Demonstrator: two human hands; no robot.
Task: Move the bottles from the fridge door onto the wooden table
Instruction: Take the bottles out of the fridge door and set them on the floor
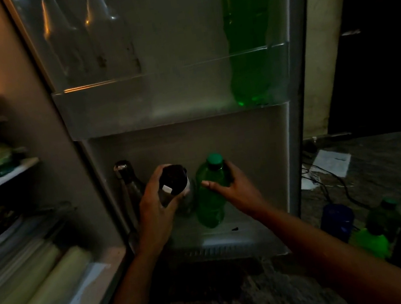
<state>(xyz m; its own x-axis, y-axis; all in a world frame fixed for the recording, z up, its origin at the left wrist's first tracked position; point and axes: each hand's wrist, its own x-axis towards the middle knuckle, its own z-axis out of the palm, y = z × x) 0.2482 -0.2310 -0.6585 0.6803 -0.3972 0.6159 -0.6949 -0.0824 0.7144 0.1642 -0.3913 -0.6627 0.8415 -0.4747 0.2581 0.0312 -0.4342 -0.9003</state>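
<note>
Gripping a dark bottle by its top with the left hand, fingers curled round it, at the lower door shelf. Clasping a green bottle just beside it with the right hand, thumb across the shoulder. Flanked on the left by a steel bottle. Higher up, in the upper door shelf: a large green bottle and clear glass bottles.
</note>
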